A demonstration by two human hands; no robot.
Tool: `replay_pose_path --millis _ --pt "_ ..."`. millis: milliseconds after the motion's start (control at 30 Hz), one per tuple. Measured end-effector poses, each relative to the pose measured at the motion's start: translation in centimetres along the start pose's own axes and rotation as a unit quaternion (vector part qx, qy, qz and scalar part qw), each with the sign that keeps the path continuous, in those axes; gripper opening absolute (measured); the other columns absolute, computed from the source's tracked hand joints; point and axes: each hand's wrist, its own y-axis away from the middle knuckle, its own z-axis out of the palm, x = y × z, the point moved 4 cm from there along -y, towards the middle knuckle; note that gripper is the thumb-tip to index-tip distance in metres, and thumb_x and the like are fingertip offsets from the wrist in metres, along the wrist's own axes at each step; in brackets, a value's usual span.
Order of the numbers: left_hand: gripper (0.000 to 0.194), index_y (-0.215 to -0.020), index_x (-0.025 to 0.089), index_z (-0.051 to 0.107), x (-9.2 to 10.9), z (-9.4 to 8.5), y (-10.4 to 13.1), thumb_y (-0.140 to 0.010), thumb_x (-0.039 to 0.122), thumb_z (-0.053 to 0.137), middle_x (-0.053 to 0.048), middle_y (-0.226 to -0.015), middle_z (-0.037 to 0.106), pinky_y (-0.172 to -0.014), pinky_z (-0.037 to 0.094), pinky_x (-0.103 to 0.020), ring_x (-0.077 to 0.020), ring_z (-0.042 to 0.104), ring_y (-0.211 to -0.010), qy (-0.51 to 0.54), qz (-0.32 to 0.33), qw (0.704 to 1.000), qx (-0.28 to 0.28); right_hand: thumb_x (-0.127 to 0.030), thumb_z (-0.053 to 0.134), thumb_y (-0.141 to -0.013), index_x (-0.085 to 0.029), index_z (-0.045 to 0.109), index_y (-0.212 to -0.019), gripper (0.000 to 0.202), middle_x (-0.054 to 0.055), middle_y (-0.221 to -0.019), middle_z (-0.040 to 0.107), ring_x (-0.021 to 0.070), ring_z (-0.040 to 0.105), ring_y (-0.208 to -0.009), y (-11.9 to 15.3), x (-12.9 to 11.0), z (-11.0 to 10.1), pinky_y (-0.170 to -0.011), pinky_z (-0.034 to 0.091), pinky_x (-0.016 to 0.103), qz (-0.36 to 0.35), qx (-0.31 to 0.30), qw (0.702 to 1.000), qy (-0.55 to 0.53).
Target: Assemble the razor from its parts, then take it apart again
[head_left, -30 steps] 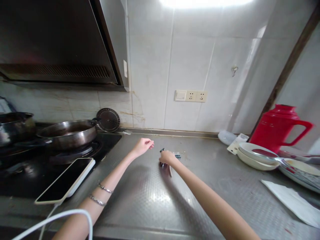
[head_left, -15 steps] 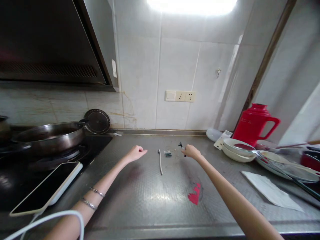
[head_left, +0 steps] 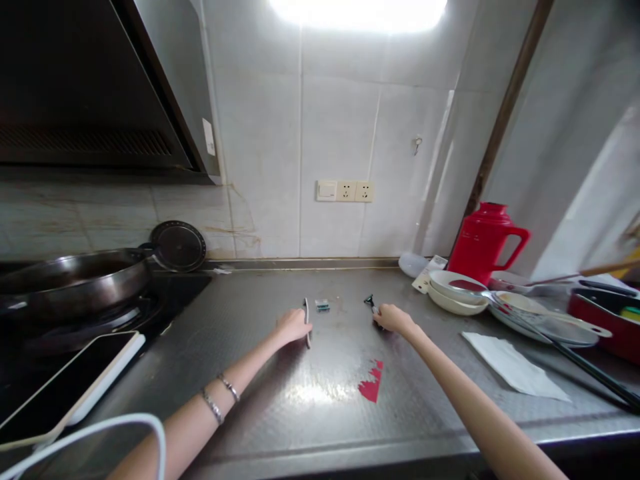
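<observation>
My left hand (head_left: 291, 327) rests low over the counter, its fingers closed about the middle of a thin white stick with a dark tip (head_left: 307, 313). The stick lies lengthwise, with both ends showing past my fingertips. Just right of its upper end is a small clear packet with dark green strips (head_left: 323, 305). In my right hand (head_left: 393, 318) is a razor (head_left: 370, 302), gripped by the handle; its dark head points up and left. Most of the razor's handle is hidden by my fingers.
On the metal counter (head_left: 250, 413) lies a torn red patch (head_left: 371, 383). At right are a white napkin (head_left: 515, 367), stacked bowls (head_left: 457, 303) and a red thermos (head_left: 485, 243). A phone (head_left: 70, 383), a white cable (head_left: 125, 420) and a pan (head_left: 85, 283) are at left.
My left hand has moved right and down onto the white stick. My right hand, with the razor, has shifted a little right, away from the packet. The view has turned slightly right.
</observation>
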Motion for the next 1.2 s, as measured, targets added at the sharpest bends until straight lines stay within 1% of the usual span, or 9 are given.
replay_pose_path --millis 133,267,400,533,700,800,900,1000,1200 --pt "0.024 -0.079 0.014 0.067 1.0 -0.1 0.3 -0.074 0.030 0.049 -0.018 -0.090 0.068 -0.067 0.047 -0.033 -0.0283 0.065 -0.084 -0.031 0.002 0.999 -0.008 -0.037 0.042 -0.080 -0.013 0.068 -0.096 0.039 0.020 -0.103 0.065 0.0323 0.062 -0.094 0.4 -0.2 -0.2 -0.071 0.047 0.038 -0.011 0.008 1.000 0.011" --pt "0.028 -0.087 0.012 0.067 1.3 -0.2 0.6 -0.076 0.027 0.045 -0.020 -0.095 0.067 -0.070 0.048 -0.034 -0.0292 0.064 -0.089 -0.044 -0.004 0.999 -0.007 -0.038 0.042 -0.080 -0.012 0.068 -0.094 0.040 0.021 -0.101 0.066 0.0333 0.062 -0.093 0.7 -0.4 -1.0 -0.071 0.046 0.039 -0.009 0.024 1.000 0.012" --pt "0.031 -0.091 0.013 0.066 1.6 -0.1 0.8 -0.080 0.025 0.040 -0.018 -0.098 0.067 -0.072 0.048 -0.033 -0.0272 0.064 -0.091 -0.060 0.003 0.998 -0.001 -0.038 0.040 -0.082 -0.014 0.068 -0.092 0.038 0.020 -0.098 0.067 0.0305 0.063 -0.089 0.9 -1.0 -2.2 -0.069 0.045 0.034 -0.013 0.052 0.999 -0.006" --pt "0.032 -0.092 0.013 0.066 2.7 -0.1 0.9 -0.083 0.025 0.037 -0.016 -0.098 0.067 -0.074 0.048 -0.032 -0.0255 0.064 -0.090 -0.071 0.010 0.997 0.021 -0.034 0.041 -0.082 -0.014 0.069 -0.081 0.035 0.016 -0.089 0.069 0.0244 0.064 -0.082 0.8 -2.6 -2.8 -0.063 0.042 0.026 -0.043 0.062 0.996 -0.050" --pt "0.032 -0.092 0.014 0.065 6.5 -0.4 0.7 -0.087 0.026 0.036 -0.014 -0.094 0.068 -0.074 0.048 -0.031 -0.0236 0.065 -0.088 -0.062 0.049 0.995 0.053 -0.036 0.035 -0.086 -0.013 0.070 -0.070 0.045 0.008 -0.064 0.067 0.0150 0.062 -0.065 0.3 -5.1 -3.5 -0.057 0.038 0.019 -0.100 0.057 0.985 -0.130" --pt "0.032 -0.094 0.013 0.064 9.4 -0.5 0.2 -0.087 0.025 0.036 -0.015 -0.093 0.068 -0.074 0.049 -0.033 -0.0242 0.065 -0.088 -0.051 0.069 0.994 0.071 -0.043 0.036 -0.086 -0.013 0.071 -0.070 0.048 0.005 -0.058 0.065 0.0129 0.060 -0.058 0.1 -5.4 -4.3 -0.054 0.038 0.018 -0.107 0.061 0.979 -0.163" --pt "0.032 -0.095 0.013 0.065 12.3 -0.3 -0.5 -0.087 0.026 0.037 -0.016 -0.093 0.067 -0.075 0.048 -0.033 -0.0243 0.064 -0.089 -0.041 0.087 0.991 0.088 -0.046 0.042 -0.082 -0.013 0.071 -0.067 0.047 0.005 -0.054 0.063 0.0126 0.057 -0.054 0.0 -4.5 -5.1 -0.052 0.037 0.019 -0.095 0.067 0.977 -0.178" --pt "0.029 -0.095 0.013 0.065 14.7 0.3 -1.1 -0.085 0.024 0.040 -0.015 -0.091 0.068 -0.074 0.049 -0.033 -0.0244 0.065 -0.088 -0.038 0.117 0.987 0.099 -0.044 0.047 -0.079 -0.012 0.071 -0.064 0.042 0.004 -0.051 0.061 0.0118 0.055 -0.051 0.0 -3.1 -5.3 -0.049 0.035 0.019 -0.078 0.068 0.978 -0.182" --pt "0.028 -0.091 0.013 0.066 17.6 1.5 -1.6 -0.085 0.022 0.040 -0.015 -0.086 0.068 -0.072 0.047 -0.034 -0.0256 0.065 -0.085 -0.029 0.145 0.982 0.114 -0.033 0.049 -0.074 -0.011 0.069 -0.059 0.033 0.005 -0.049 0.059 0.0110 0.053 -0.047 -0.1 -1.0 -5.0 -0.046 0.034 0.018 -0.051 0.065 0.982 -0.171"
